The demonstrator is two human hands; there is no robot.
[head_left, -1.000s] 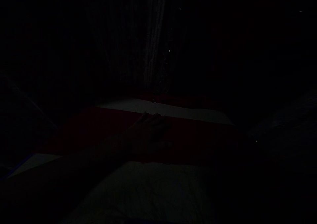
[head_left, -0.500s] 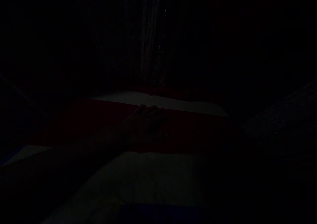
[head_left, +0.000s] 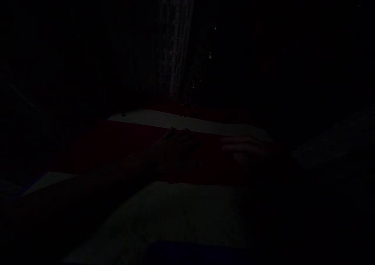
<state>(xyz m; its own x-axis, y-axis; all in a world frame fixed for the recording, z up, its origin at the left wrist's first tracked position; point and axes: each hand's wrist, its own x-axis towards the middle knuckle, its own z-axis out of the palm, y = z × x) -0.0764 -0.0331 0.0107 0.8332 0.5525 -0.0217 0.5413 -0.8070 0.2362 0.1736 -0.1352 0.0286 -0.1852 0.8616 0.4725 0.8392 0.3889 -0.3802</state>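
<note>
In near darkness at mid-frame, I saw the left hand point(head_left: 175, 149) lying flat, its grip open and empty, on the red band point(head_left: 117, 144) of a striped cloth point(head_left: 181, 214). The right hand point(head_left: 249, 149) lay just beside it at centre right, and I could not tell its grip. A curtain point(head_left: 172, 54) hung at upper centre.

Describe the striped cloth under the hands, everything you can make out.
The cloth lies spread flat in very dim light, in broad bands: pale, dark red, pale, with a thin red strip at the far edge. It looks like plain fabric. The left hand lies open on the red band, fingers pointing away; the right hand is beside it over the same band, its pose too dark to tell.
</note>
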